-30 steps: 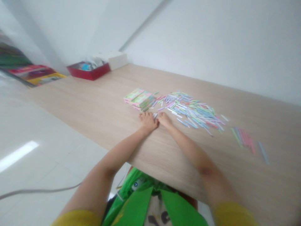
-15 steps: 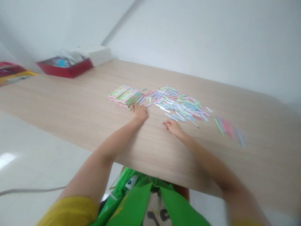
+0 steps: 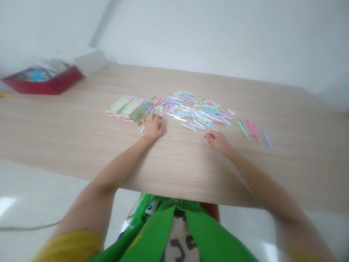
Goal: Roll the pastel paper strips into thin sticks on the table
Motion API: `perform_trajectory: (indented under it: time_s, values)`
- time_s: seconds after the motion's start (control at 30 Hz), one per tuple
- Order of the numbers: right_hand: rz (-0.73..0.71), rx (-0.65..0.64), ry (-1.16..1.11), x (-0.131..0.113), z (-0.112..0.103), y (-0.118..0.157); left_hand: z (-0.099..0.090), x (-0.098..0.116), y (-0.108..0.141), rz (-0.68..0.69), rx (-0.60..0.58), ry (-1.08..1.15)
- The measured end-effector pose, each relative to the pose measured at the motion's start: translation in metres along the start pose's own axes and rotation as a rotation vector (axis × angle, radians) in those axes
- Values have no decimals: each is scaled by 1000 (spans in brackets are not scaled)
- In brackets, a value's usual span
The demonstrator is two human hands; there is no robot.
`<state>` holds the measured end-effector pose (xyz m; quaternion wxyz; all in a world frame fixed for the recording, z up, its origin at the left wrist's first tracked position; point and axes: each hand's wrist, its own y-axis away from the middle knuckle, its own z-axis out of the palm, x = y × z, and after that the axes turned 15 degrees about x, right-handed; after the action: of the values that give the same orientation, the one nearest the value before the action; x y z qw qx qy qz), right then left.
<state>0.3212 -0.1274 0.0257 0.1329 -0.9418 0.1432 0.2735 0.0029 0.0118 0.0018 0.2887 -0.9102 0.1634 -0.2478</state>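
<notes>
- Left hand [image 3: 153, 125]: palm down, low over the tabletop [image 3: 180, 160], fingers loosely curved and slightly spread; contact with the boxes cannot be told.
- Stacked patterned boxes [image 3: 128, 107]: just beyond and to the left of the left hand's fingers.
- Short white stick [image 3: 142, 129]: just beside the left hand, on its outer side.
- Right hand [image 3: 216, 141]: fingers curled, index finger and thumb near each other; whether they pinch anything cannot be told.
- Heap of pastel sticks [image 3: 197, 111]: beyond and between both hands.
- Row of coloured sticks [image 3: 248, 130]: right of the right hand; one blue stick [image 3: 267, 138] farther right.
</notes>
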Motion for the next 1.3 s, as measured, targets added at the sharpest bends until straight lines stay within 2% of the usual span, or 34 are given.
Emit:
perform_trajectory:
  time_s: [0.13, 0.2, 0.27, 0.4, 0.6, 0.73, 0.83, 0.97, 1.1, 1.3]
  values:
    - [-216, 70, 223, -3, 20, 7, -4, 8, 18, 247, -355, 281]
    - [-252, 50, 281, -4, 27, 10, -4, 12, 23, 351, -435, 274]
    - [-272, 32, 288, -4, 30, 10, -2, 16, 23, 392, -454, 148]
    - [-308, 7, 257, -6, 32, 1, 8, 21, 11, 349, -454, -120]
    - [-333, 40, 226, -9, 37, -16, 23, 29, -3, 325, -409, -222]
    - [-309, 235, 185, -4, 41, -25, 36, 42, -15, 324, -381, -227]
    - [-243, 391, 172, 4, 41, -30, 51, 47, -35, 328, -372, -206]
    - [-181, 492, 181, 14, 40, -29, 71, 42, -60, 339, -348, -169]
    - [-191, 484, 204, 13, 38, -25, 80, 36, -71, 315, -288, -155]
    - [-166, 433, 162, 11, 39, -24, 71, 31, -67, 345, -219, -104]
